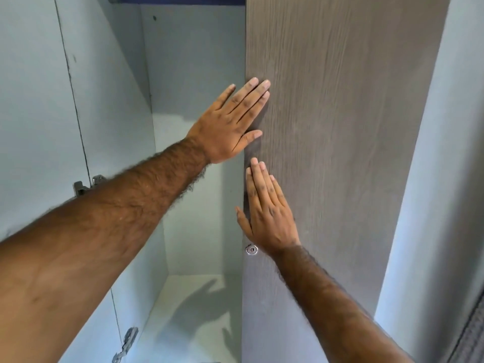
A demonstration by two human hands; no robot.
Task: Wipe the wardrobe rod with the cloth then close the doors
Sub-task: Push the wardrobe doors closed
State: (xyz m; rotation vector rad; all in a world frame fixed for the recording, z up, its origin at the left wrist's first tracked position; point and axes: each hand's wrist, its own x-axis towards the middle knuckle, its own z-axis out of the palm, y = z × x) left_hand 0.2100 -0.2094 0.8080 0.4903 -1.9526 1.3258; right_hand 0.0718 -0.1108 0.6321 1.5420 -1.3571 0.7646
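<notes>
Door (340,153) — both hands flat (lock (251,249) unlabelled).

A home bedroom or dressing corner, seen from right at a built-in wardrobe.

A tall door (340,153) in grey wood-grain laminate carries a small round keyhole lock (251,249) near its edge. Beside it the cabinet stands open, showing pale, bare inner panels (188,74), a white shelf floor (193,305) and metal cupboard hinges (81,187) on the side wall. A plain painted wall (445,179) runs along the right.
</notes>
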